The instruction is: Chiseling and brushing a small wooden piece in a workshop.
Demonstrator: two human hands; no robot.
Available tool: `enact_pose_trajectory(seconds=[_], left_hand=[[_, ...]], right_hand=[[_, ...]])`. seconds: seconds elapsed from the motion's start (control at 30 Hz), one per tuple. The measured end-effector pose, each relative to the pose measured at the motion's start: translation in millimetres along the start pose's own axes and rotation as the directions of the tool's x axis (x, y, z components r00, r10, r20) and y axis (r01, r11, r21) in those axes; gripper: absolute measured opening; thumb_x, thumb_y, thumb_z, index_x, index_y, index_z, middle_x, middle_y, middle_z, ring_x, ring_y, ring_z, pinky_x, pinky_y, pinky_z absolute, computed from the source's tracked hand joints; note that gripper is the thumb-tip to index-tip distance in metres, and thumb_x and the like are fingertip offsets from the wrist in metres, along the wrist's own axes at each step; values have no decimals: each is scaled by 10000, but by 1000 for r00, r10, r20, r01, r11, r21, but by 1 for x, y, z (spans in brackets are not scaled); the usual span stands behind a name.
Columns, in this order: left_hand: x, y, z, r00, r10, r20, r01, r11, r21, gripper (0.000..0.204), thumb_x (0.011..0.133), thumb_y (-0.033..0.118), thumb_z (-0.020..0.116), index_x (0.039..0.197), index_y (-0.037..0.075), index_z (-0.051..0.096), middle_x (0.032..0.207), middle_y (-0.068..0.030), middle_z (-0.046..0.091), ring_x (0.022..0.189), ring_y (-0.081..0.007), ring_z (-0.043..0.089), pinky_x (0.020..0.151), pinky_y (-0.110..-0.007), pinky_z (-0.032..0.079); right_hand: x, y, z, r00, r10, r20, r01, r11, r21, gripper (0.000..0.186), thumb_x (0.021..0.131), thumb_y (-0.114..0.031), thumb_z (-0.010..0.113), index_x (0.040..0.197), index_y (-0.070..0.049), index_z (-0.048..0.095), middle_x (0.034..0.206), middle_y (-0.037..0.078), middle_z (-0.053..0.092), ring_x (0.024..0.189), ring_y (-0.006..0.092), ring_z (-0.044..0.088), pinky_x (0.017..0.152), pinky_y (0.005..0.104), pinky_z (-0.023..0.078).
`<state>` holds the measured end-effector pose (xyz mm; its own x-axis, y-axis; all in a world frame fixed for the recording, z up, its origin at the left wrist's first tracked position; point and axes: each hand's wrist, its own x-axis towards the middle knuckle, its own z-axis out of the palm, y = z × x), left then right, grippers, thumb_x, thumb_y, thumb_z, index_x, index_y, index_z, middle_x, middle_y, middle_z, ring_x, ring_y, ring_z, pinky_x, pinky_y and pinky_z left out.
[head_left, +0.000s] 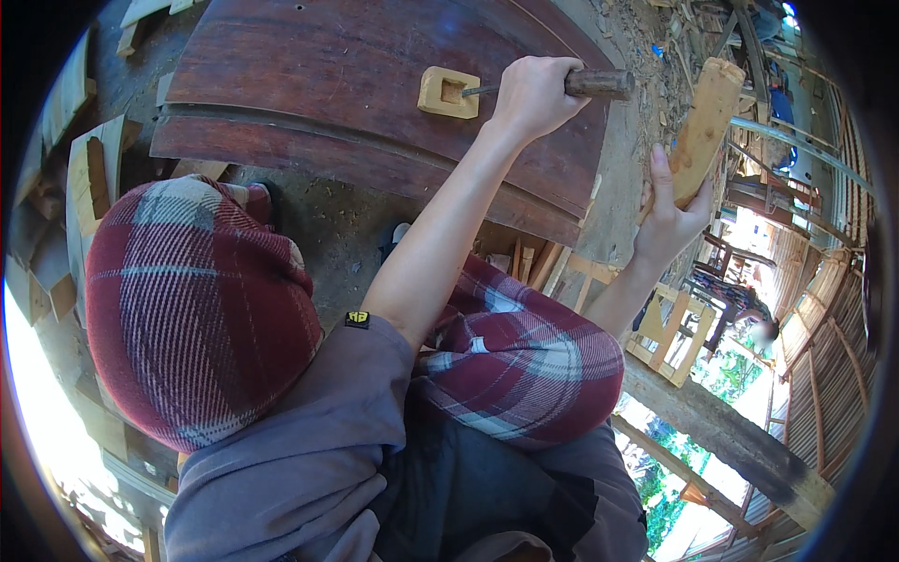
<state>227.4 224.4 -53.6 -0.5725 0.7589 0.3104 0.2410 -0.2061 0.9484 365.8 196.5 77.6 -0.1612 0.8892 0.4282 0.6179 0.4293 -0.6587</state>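
A chisel is gripped in my left hand (538,96), with its dark wooden handle (604,84) sticking out to the right of my fist. Its thin metal blade (482,90) reaches left to the edge of a square recess in a small pale wooden block (429,96). That block rests on a reddish-brown wooden board (328,70). Off to the right, my right hand (672,214) is wrapped round the lower end of a thick wooden billet (712,112). The billet is raised at a tilt, apart from the chisel handle.
Wood shavings (655,84) litter the surface beyond the board's right edge. Offcuts and planks (89,183) are piled at the left. My knees, under checked red cloth (201,309), flank the near side of the board. At the right stands a wooden frame (672,332), with a person (740,298) farther back.
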Motion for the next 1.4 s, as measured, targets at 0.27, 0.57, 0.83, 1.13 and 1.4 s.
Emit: enact_pose_trajectory(seconds=[0.27,0.57,0.83,1.13,1.4], left_hand=[[3,8,1,1000,23,-17,-23,999,-23,253,710,250,750,904,92,714,721,-135,664,696,-331,640,646,-383,512],[2,8,1,1000,11,-2,-11,1000,-28,259,716,252,745,914,89,714,723,-139,663,709,-333,644,653,-384,513],[0,6,2,1000,1,17,-1,1000,-6,259,718,250,742,924,95,719,754,-137,675,733,-323,654,674,-385,517],[0,6,2,1000,9,-11,-9,1000,-13,264,716,252,744,923,91,717,736,-133,673,716,-323,653,662,-386,517],[0,-4,-2,999,13,-36,-13,1000,-10,265,715,269,747,905,86,715,724,-138,666,704,-337,644,644,-386,511]], right_hand=[[0,2,1,1000,-3,5,3,1000,10,426,764,-216,804,1030,42,595,881,78,636,757,121,601,702,244,473],[0,-1,2,1000,-9,2,9,1000,19,416,773,-204,797,1033,48,591,854,71,626,672,95,573,602,213,445],[1,1,0,1000,-6,15,6,1000,29,401,775,-199,796,1024,42,593,821,61,622,641,83,557,571,204,426],[1,1,1,1000,-17,12,17,1000,4,412,765,-206,800,1023,44,600,872,81,636,728,112,599,661,230,467],[0,1,1,998,-43,34,44,999,-23,416,770,-202,795,1035,47,594,887,87,638,745,118,602,684,237,470]])
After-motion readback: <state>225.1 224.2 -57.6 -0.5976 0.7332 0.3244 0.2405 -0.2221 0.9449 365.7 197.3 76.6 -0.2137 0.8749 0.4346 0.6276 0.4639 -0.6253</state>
